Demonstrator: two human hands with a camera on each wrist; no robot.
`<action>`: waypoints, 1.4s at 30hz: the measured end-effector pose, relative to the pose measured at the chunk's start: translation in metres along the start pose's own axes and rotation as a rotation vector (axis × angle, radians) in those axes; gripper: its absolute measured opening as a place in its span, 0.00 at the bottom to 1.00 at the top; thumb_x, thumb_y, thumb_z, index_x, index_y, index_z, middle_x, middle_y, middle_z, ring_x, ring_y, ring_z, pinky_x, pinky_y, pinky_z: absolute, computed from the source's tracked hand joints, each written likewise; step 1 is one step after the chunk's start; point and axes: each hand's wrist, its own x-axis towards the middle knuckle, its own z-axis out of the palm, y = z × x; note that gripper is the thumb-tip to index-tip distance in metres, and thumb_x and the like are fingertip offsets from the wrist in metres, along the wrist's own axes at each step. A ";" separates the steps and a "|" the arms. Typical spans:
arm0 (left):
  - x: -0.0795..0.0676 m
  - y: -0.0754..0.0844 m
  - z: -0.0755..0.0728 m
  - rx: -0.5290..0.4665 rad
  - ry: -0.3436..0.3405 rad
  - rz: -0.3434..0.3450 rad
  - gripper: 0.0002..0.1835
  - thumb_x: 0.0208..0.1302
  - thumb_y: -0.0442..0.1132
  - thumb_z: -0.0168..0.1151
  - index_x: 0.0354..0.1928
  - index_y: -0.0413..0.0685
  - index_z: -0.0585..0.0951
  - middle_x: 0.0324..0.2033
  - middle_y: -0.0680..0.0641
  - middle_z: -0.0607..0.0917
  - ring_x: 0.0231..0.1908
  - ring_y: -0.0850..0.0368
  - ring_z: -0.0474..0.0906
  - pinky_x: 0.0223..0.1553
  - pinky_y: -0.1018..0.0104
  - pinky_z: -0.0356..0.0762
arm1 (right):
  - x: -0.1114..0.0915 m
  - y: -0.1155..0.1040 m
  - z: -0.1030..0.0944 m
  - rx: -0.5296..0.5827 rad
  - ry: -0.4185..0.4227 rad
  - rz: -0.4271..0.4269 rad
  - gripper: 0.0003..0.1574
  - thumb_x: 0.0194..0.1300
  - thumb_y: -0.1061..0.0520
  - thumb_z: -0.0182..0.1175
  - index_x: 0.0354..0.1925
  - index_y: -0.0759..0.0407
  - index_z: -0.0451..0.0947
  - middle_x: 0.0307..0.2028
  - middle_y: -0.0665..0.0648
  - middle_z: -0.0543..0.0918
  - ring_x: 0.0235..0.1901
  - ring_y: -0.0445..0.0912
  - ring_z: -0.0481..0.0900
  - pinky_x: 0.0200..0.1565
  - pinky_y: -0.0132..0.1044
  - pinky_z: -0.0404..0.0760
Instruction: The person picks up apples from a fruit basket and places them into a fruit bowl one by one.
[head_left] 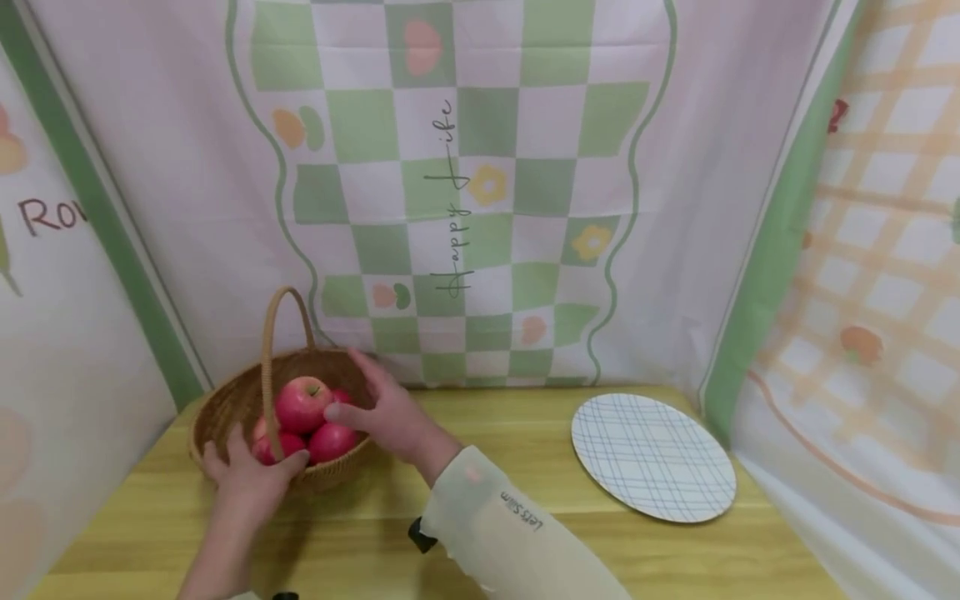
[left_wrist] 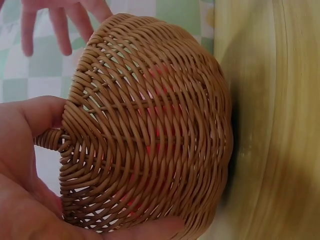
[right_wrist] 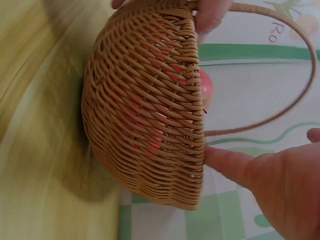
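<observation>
A brown wicker basket [head_left: 330, 475] with a tall arched handle [head_left: 267, 367] stands at the left of the wooden table. Several red apples [head_left: 303, 403] lie piled inside it. My left hand [head_left: 251, 483] grips the near-left rim by the handle's foot, its thumb over the edge and a finger [left_wrist: 155, 229] along the woven side. Over the right rim, my right hand [head_left: 393, 417] is spread, holding nothing. Its thumb reaches across toward the apples in the head view, while its index finger extends to the far rim.
A round white plate [head_left: 652, 458] with blue crossed lines lies at the right of the wooden table [head_left: 480, 475]. Behind the table hangs a green-and-white checked cloth [head_left: 487, 208], and patterned curtains [head_left: 862, 333] close in both sides.
</observation>
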 end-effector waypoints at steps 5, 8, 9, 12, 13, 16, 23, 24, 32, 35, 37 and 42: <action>0.003 -0.001 0.005 0.038 0.018 0.043 0.65 0.58 0.52 0.70 0.77 0.39 0.30 0.69 0.29 0.15 0.64 0.12 0.39 0.56 0.22 0.52 | -0.002 0.006 0.001 -0.097 0.010 0.077 0.55 0.59 0.38 0.70 0.77 0.28 0.51 0.74 0.38 0.52 0.72 0.44 0.52 0.65 0.50 0.64; 0.002 -0.003 0.008 0.048 0.011 0.075 0.64 0.57 0.48 0.71 0.77 0.40 0.32 0.70 0.31 0.16 0.65 0.13 0.39 0.56 0.23 0.53 | -0.002 0.017 -0.001 -0.059 0.037 0.116 0.57 0.57 0.42 0.73 0.76 0.27 0.52 0.74 0.38 0.53 0.72 0.44 0.52 0.65 0.50 0.64; 0.002 -0.003 0.010 0.051 0.010 0.091 0.63 0.57 0.47 0.71 0.78 0.40 0.33 0.70 0.32 0.16 0.65 0.13 0.40 0.56 0.23 0.54 | -0.002 0.021 -0.002 -0.050 0.043 0.123 0.58 0.57 0.42 0.73 0.76 0.27 0.52 0.74 0.39 0.54 0.72 0.45 0.52 0.65 0.50 0.63; 0.000 -0.004 0.014 0.067 0.023 0.151 0.62 0.55 0.42 0.70 0.78 0.41 0.35 0.71 0.34 0.18 0.63 0.12 0.44 0.55 0.22 0.56 | -0.001 0.033 -0.005 -0.050 0.053 0.132 0.60 0.55 0.42 0.75 0.77 0.30 0.52 0.74 0.41 0.54 0.72 0.46 0.51 0.65 0.51 0.63; 0.000 -0.004 0.016 0.078 0.035 0.179 0.61 0.54 0.41 0.70 0.78 0.41 0.37 0.72 0.35 0.19 0.63 0.11 0.45 0.54 0.22 0.57 | -0.001 0.037 -0.006 -0.053 0.054 0.134 0.60 0.55 0.42 0.75 0.77 0.32 0.51 0.74 0.41 0.54 0.73 0.47 0.51 0.65 0.52 0.62; -0.001 -0.003 0.023 0.111 0.075 0.260 0.60 0.50 0.38 0.71 0.79 0.42 0.42 0.74 0.39 0.22 0.62 0.11 0.47 0.51 0.21 0.60 | -0.004 0.050 -0.009 -0.047 0.065 0.169 0.61 0.55 0.44 0.75 0.78 0.35 0.51 0.75 0.44 0.54 0.73 0.50 0.50 0.66 0.53 0.61; -0.001 -0.004 0.036 0.152 0.123 0.328 0.59 0.49 0.36 0.71 0.79 0.49 0.46 0.76 0.45 0.25 0.65 0.16 0.46 0.46 0.21 0.65 | -0.009 0.068 -0.020 0.061 0.097 0.210 0.62 0.55 0.48 0.76 0.79 0.37 0.50 0.75 0.51 0.55 0.71 0.56 0.56 0.61 0.51 0.69; -0.001 -0.004 0.037 0.153 0.128 0.330 0.58 0.49 0.36 0.71 0.79 0.50 0.46 0.76 0.46 0.26 0.65 0.17 0.46 0.46 0.21 0.65 | -0.009 0.068 -0.021 0.066 0.090 0.200 0.63 0.55 0.48 0.76 0.79 0.39 0.49 0.75 0.51 0.56 0.70 0.55 0.58 0.60 0.50 0.70; -0.001 0.000 0.045 0.167 0.139 0.386 0.56 0.48 0.35 0.71 0.78 0.51 0.50 0.77 0.44 0.31 0.65 0.19 0.50 0.44 0.22 0.67 | -0.013 0.068 -0.028 0.063 0.099 0.196 0.65 0.55 0.52 0.76 0.79 0.39 0.47 0.71 0.51 0.62 0.64 0.50 0.67 0.62 0.49 0.69; -0.003 0.002 0.048 0.173 0.138 0.408 0.56 0.48 0.35 0.71 0.78 0.50 0.51 0.77 0.41 0.33 0.65 0.18 0.50 0.44 0.22 0.68 | -0.014 0.068 -0.032 0.069 0.120 0.203 0.62 0.57 0.51 0.75 0.79 0.38 0.48 0.71 0.53 0.62 0.65 0.52 0.66 0.63 0.51 0.67; -0.004 0.004 0.050 0.181 0.136 0.425 0.55 0.48 0.35 0.71 0.77 0.49 0.52 0.76 0.40 0.35 0.65 0.18 0.50 0.43 0.23 0.69 | -0.015 0.068 -0.034 0.087 0.144 0.201 0.61 0.58 0.51 0.74 0.79 0.39 0.48 0.72 0.55 0.61 0.65 0.53 0.65 0.64 0.52 0.65; -0.005 0.009 0.057 0.215 0.159 0.462 0.54 0.48 0.35 0.71 0.77 0.49 0.54 0.76 0.39 0.38 0.64 0.20 0.52 0.41 0.25 0.71 | -0.016 0.072 -0.038 0.107 0.202 0.198 0.62 0.59 0.49 0.73 0.80 0.42 0.46 0.73 0.56 0.60 0.66 0.54 0.64 0.65 0.52 0.63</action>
